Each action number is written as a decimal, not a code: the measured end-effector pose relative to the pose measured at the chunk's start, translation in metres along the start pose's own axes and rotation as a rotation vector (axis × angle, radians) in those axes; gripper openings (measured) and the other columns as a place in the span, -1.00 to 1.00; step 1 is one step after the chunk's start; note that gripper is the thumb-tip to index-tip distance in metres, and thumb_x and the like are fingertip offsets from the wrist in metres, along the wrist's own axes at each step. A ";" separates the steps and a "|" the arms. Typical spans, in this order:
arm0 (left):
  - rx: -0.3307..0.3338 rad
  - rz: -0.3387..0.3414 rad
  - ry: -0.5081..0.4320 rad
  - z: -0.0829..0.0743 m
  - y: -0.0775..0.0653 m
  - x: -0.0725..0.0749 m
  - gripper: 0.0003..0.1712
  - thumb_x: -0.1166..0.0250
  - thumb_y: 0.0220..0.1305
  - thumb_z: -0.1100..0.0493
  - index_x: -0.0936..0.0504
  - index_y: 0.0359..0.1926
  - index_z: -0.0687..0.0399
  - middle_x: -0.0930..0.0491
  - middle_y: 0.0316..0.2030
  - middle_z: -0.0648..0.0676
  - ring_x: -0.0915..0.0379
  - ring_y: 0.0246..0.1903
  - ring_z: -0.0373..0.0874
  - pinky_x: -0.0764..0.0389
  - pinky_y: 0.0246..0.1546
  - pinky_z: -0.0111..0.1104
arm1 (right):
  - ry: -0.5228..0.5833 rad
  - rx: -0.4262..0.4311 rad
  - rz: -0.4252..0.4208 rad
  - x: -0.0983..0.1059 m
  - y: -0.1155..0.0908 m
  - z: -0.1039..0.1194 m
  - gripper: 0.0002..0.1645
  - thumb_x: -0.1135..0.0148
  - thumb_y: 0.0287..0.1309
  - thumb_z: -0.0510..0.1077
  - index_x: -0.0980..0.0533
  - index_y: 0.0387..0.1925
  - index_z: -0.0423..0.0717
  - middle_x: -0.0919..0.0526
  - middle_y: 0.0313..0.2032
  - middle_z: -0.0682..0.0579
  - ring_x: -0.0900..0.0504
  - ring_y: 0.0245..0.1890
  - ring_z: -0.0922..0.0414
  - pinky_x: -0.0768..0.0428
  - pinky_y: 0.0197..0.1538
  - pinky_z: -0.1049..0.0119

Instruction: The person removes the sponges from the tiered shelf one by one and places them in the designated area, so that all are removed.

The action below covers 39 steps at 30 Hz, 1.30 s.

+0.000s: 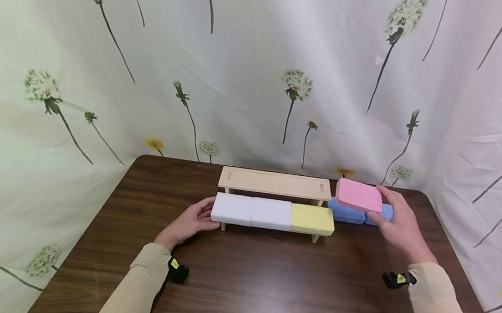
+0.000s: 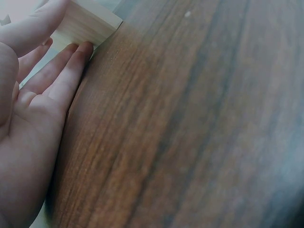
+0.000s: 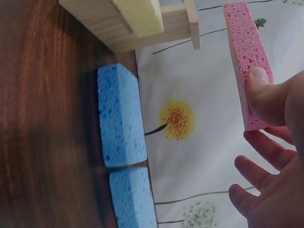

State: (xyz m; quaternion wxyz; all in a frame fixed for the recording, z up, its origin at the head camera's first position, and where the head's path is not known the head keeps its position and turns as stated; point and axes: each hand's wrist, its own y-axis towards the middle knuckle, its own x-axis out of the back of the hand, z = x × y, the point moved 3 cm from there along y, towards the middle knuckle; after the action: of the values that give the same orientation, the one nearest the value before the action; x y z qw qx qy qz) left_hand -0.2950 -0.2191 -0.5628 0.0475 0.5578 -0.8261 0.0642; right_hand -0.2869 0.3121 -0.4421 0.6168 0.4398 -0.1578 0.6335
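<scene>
Between its thumb and fingers my right hand [image 1: 398,220] pinches a pink sponge [image 1: 359,195], lifted over two blue sponges [image 1: 346,211] on the table. The right wrist view shows the thumb across the pink sponge [image 3: 244,57], its other fingers spread below. At the left end of a two-step wooden stand [image 1: 276,182], my left hand [image 1: 194,219] touches the lower step's side with extended fingers. Two white sponges [image 1: 232,208] and a yellow sponge [image 1: 312,219] lie side by side along that lower step. In the left wrist view, fingertips meet a pale wooden piece [image 2: 90,21].
The stand's upper step is bare wood, close to the back edge of the dark wooden table [image 1: 261,291]. Behind and beside the table hangs a white cloth [image 1: 253,71] printed with dandelions. Blue sponges sit just right of the stand.
</scene>
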 end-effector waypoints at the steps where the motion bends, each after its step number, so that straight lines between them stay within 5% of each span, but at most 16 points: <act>1: -0.003 0.001 0.002 0.000 0.000 0.000 -0.04 -0.43 0.32 0.41 -0.12 0.60 0.29 -0.23 0.51 0.41 -0.22 0.49 0.26 -0.47 0.32 -0.41 | -0.002 -0.002 0.000 0.001 -0.002 -0.001 -0.17 -0.47 0.23 -0.33 -0.31 0.46 -0.37 -0.43 0.32 -0.41 -0.37 0.33 -0.37 -0.35 0.29 -0.44; 15: 0.009 -0.005 0.017 -0.002 -0.001 -0.002 -0.04 -0.46 0.31 0.38 -0.15 0.61 0.24 -0.26 0.51 0.37 -0.23 0.49 0.23 -0.47 0.38 -0.26 | -0.012 -0.069 0.055 -0.003 -0.026 -0.018 -0.13 -0.48 0.21 -0.33 -0.29 0.47 -0.37 -0.39 0.33 -0.45 -0.37 0.31 -0.41 -0.38 0.26 -0.49; 39: -0.026 0.011 -0.001 0.001 0.002 0.001 -0.03 -0.45 0.31 0.40 -0.11 0.60 0.32 -0.23 0.51 0.43 -0.25 0.47 0.27 -0.51 0.28 -0.43 | -0.023 -0.134 0.176 -0.025 -0.051 -0.046 -0.15 -0.44 0.24 -0.32 -0.27 0.48 -0.36 -0.34 0.39 -0.50 -0.25 0.40 -0.49 -0.24 0.35 -0.54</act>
State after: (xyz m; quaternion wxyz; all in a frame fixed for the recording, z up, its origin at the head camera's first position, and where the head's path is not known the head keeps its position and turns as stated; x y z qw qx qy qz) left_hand -0.2975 -0.2191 -0.5635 0.0540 0.5527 -0.8299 0.0532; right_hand -0.2604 0.3394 -0.5044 0.5849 0.3891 -0.2448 0.6682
